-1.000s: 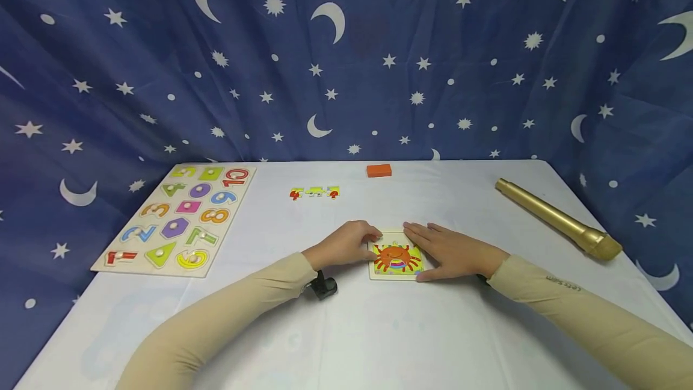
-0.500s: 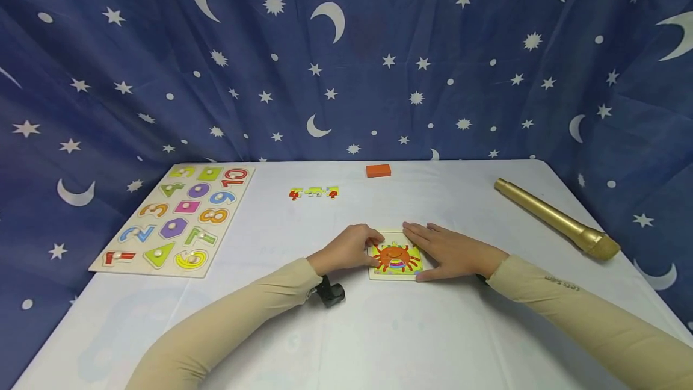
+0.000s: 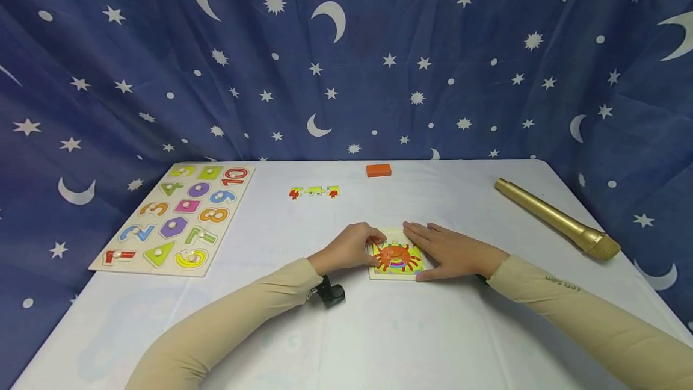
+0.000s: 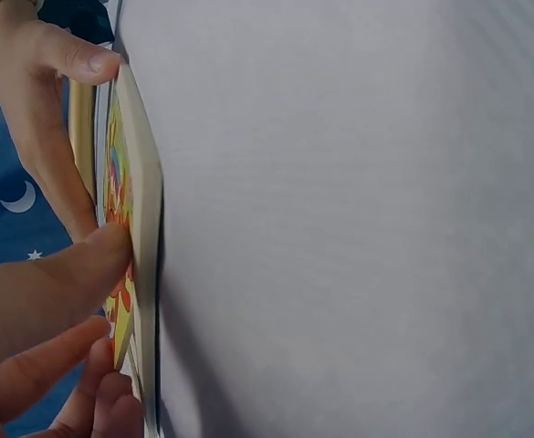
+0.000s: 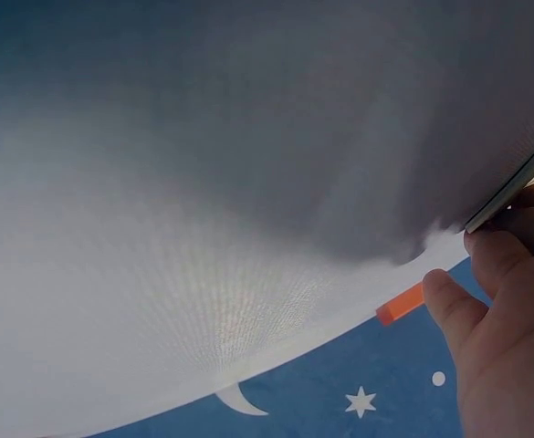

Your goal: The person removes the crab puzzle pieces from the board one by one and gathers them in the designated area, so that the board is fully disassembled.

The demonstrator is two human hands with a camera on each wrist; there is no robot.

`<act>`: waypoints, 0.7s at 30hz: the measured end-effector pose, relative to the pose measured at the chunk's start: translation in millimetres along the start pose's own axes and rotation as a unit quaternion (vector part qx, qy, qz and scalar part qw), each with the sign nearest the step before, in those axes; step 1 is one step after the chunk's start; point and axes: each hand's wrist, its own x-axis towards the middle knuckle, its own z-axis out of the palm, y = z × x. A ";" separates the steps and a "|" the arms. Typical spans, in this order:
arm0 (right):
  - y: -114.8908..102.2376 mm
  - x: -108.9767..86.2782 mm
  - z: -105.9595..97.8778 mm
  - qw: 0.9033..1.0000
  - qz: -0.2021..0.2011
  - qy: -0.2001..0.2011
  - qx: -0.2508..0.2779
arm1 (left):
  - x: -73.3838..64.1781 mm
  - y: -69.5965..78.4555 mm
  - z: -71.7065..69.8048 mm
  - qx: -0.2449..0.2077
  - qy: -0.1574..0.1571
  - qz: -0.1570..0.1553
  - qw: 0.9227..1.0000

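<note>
A small square crab jigsaw puzzle (image 3: pixel 397 257) in a pale wooden tray (image 3: pixel 392 277) lies between both hands in the head view. My left hand (image 3: pixel 349 248) is at its left side, thumb and fingers pinching a crab puzzle piece (image 4: pixel 120 315), whose edge stands tilted above the tray in the left wrist view. My right hand (image 3: pixel 452 251) rests along the tray's right edge with its fingers extended and thumb at the near corner. Further back lie loose puzzle pieces (image 3: pixel 314 192), two with red claws and one with eyes.
A number-and-shape peg board (image 3: pixel 175 218) lies at the left. An orange block (image 3: pixel 378 170) sits near the table's back edge. At the right lies a gold microphone (image 3: pixel 557 218). A blue curtain (image 3: pixel 368 107) with moons and stars hangs behind the white-covered table (image 3: pixel 411 342).
My left hand and forearm have shifted slightly right, the fingers now further over the tray's left part. The right hand keeps its place at the right edge.
</note>
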 end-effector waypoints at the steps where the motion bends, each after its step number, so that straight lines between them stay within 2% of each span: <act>1: 0.0 -0.2 0.1 1.000 0.000 0.001 0.000 | 0.0 0.2 -0.1 0.004 0.000 0.001 1.000; 7: 0.0 0.1 -0.2 1.000 0.001 0.000 0.002 | 0.0 -0.3 -1.9 0.016 -0.010 0.015 1.000; 14: 1.2 1.2 0.3 1.000 -0.001 0.001 0.002 | 5.6 -1.8 -6.1 0.038 -0.047 0.047 0.997; 21: 2.9 1.2 1.9 1.000 -0.003 0.002 0.004 | 11.0 -0.6 -8.9 0.054 -0.079 0.045 0.994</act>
